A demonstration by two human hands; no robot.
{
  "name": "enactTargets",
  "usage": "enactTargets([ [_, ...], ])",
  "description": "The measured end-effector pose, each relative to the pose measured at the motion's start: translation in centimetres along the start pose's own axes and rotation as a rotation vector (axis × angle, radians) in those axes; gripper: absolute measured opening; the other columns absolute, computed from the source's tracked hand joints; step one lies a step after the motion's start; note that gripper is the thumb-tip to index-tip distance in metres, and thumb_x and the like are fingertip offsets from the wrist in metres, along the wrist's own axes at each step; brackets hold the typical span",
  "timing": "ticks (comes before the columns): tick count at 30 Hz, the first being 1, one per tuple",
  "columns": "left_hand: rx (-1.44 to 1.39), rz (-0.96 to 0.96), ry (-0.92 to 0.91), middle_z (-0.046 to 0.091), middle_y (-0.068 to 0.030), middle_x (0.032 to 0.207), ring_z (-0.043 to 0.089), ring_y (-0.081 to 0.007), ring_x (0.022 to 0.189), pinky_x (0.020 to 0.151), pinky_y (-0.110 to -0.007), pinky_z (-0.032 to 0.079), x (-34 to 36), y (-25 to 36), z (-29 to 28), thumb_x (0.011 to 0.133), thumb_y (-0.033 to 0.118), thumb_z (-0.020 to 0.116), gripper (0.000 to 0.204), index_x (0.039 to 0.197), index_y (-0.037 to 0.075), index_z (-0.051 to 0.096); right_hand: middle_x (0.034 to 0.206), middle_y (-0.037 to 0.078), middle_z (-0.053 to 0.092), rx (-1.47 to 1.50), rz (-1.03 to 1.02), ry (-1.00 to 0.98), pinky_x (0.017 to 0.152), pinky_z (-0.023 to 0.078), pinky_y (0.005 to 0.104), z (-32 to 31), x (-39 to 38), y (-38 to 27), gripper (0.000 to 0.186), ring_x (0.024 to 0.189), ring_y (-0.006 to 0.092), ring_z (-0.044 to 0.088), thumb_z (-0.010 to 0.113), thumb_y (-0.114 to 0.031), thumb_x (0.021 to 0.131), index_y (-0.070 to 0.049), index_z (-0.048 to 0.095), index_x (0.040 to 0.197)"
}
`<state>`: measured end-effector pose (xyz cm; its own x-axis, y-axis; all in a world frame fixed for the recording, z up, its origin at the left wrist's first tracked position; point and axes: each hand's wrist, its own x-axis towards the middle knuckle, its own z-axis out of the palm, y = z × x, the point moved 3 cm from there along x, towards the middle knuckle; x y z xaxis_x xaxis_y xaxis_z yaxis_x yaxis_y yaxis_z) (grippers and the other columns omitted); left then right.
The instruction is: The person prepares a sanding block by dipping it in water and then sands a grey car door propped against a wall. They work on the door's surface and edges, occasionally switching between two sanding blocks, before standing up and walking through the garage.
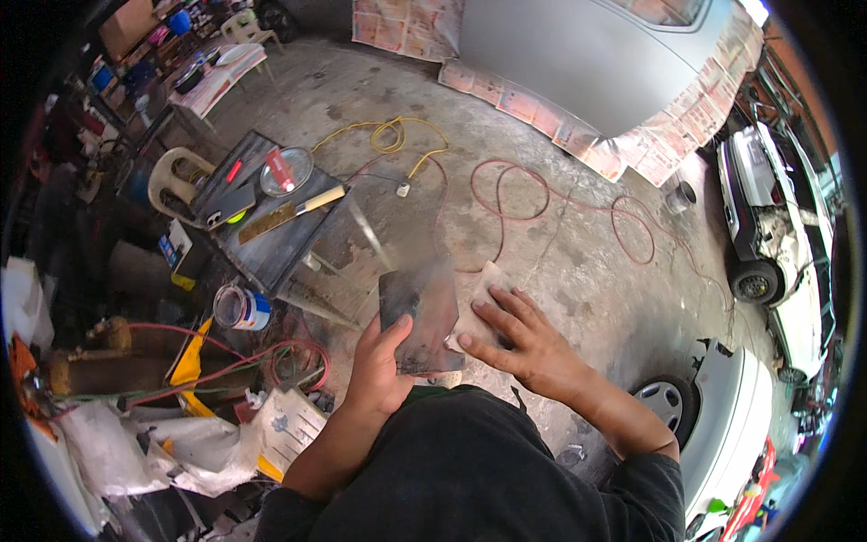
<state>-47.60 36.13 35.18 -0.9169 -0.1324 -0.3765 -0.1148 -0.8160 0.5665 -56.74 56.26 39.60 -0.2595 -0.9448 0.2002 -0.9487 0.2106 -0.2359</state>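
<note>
Grey plate (421,307), long axis pointing away from me, sits clasped in my left hand (377,369); pale sheet (471,303) just rightward, under my right hand (517,340), whose grip I can't tell.

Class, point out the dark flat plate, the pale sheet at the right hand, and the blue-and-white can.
Dark flat plate (423,316): head view, middle of its broad face.
Pale sheet (469,315): head view, an uncovered stretch.
Blue-and-white can (258,313): head view, its outer side.
</note>
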Motion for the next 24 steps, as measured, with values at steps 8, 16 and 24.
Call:
enactTargets([
  [8,0.01,-0.016,0.028,0.057,-0.0134,0.132,0.062,-0.0269,0.117,0.091,-0.047,0.057,1.6,-1.5,1.5,0.101,0.013,0.054,0.044,0.143,0.005,0.043,0.151,0.013,0.044,0.002,0.005,-0.02,0.118,0.03,0.0597,-1.2,-2.6,2.6,0.076,0.141,0.0407,0.039,0.062,-0.004,0.079,-0.033,0.047,0.148],
  [16,0.736,0.599,0.225,0.058,-0.0127,0.128,0.058,-0.0205,0.111,0.098,-0.036,0.046,0.7,2.0,2.4,0.101,0.013,0.058,0.042,0.137,-0.004,0.045,0.148,0.007,0.048,-0.058,0.252,0.093,0.118,0.028,0.059,-0.5,-3.3,3.6,0.079,0.139,0.0351,0.043,0.06,0.002,0.076,-0.028,0.049,0.148],
  [24,1.118,0.829,0.223,0.066,-0.0235,0.114,0.066,-0.0299,0.101,0.091,-0.041,0.051,-0.7,1.3,5.1,0.1,0.012,0.058,0.032,0.124,-0.009,0.054,0.14,0.006,0.053,-0.099,0.174,0.251,0.114,0.031,0.0595,-2.4,-0.8,1.7,0.067,0.132,0.0322,0.048,0.059,-0.006,0.08,-0.025,0.054,0.144],
])
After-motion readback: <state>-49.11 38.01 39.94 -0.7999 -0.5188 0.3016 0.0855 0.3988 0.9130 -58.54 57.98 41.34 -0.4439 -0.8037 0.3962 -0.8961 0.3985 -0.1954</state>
